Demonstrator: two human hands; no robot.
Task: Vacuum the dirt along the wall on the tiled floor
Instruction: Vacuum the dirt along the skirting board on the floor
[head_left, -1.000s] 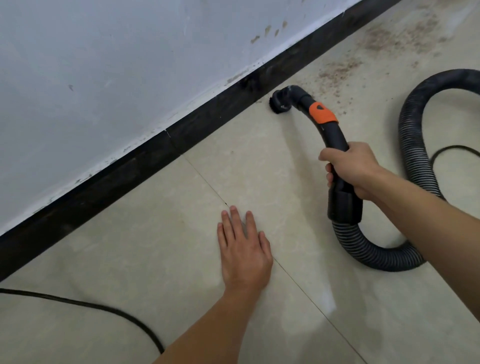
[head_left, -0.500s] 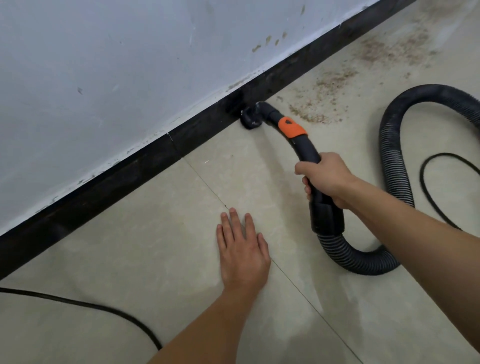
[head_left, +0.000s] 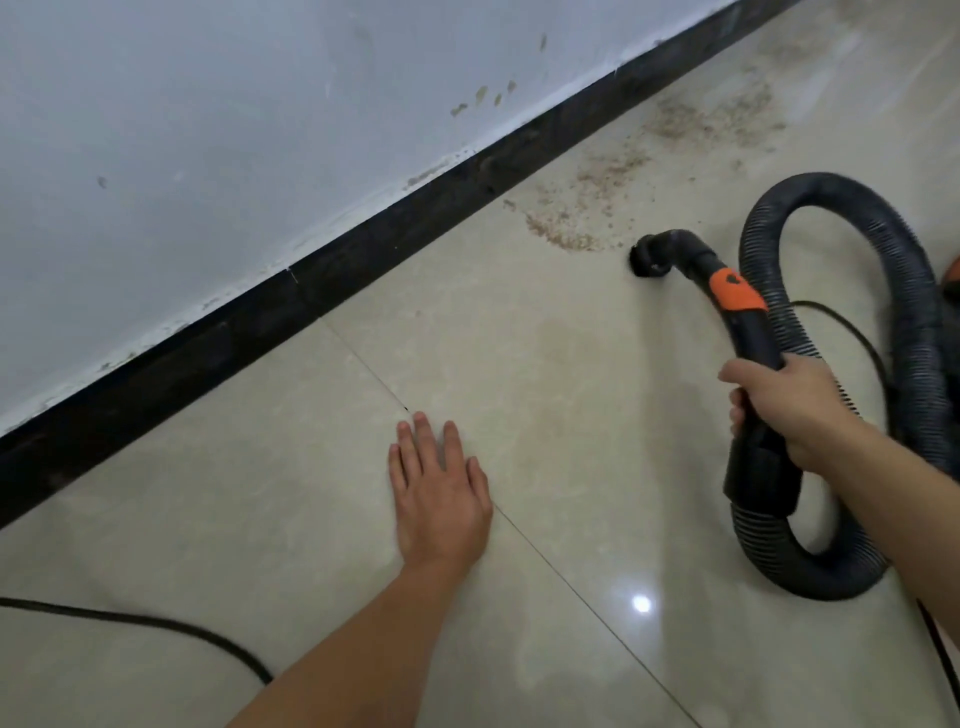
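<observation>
Gripping: our right hand (head_left: 784, 405) curls round the black vacuum wand (head_left: 750, 338) below its orange collar (head_left: 732, 293).
Resting: our left hand (head_left: 441, 493) lies flat, fingers straight, on the tiled floor (head_left: 545, 364), across a grout line.
Suction end: the nozzle (head_left: 647, 260) sits low at the floor, just beside the dirt (head_left: 576, 228).
Dirt: brown crumbs strewn along the black skirting board (head_left: 363, 260) under the wall (head_left: 208, 130).

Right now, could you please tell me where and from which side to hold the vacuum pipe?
Hold the straight black pipe between the orange collar and the hose, coming from above-right. That stretch is rigid and slim enough to wrap; the bent nozzle must stay free on the floor.
</observation>
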